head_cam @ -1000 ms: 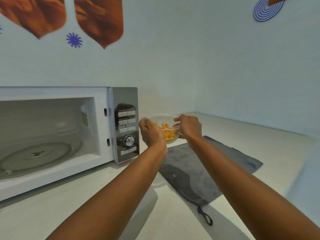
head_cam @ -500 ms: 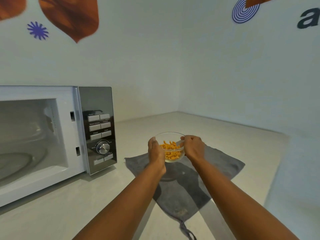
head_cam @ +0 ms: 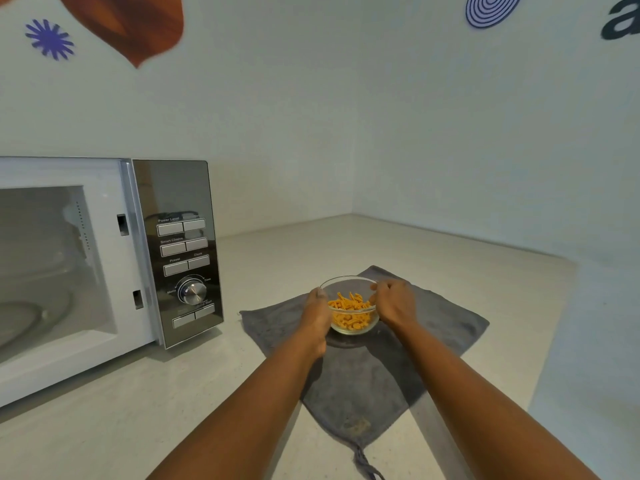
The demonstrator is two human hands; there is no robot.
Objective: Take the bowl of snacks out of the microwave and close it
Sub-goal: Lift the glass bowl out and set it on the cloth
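Note:
A clear glass bowl of orange snacks (head_cam: pixel 350 315) is just at the surface of the grey cloth (head_cam: pixel 446 323) on the counter. My left hand (head_cam: pixel 317 317) grips its left side and my right hand (head_cam: pixel 393 303) grips its right side. The white microwave (head_cam: pixel 110 258) stands at the left with its cavity open; its door is out of view. Inside, part of the glass turntable (head_cam: pixel 31 317) shows with nothing on it. The mirrored control panel (head_cam: pixel 183 258) with buttons and a dial faces me.
The pale counter (head_cam: pixel 415 247) runs back into a corner between two white walls. The cloth has a hanging loop (head_cam: pixel 367 467) near the front edge. A white surface (head_cam: pixel 595 358) rises at the right.
Both hands carried the bowl from beside the microwave's panel to the right and down onto the grey cloth. The view shifted right, so less of the microwave cavity shows.

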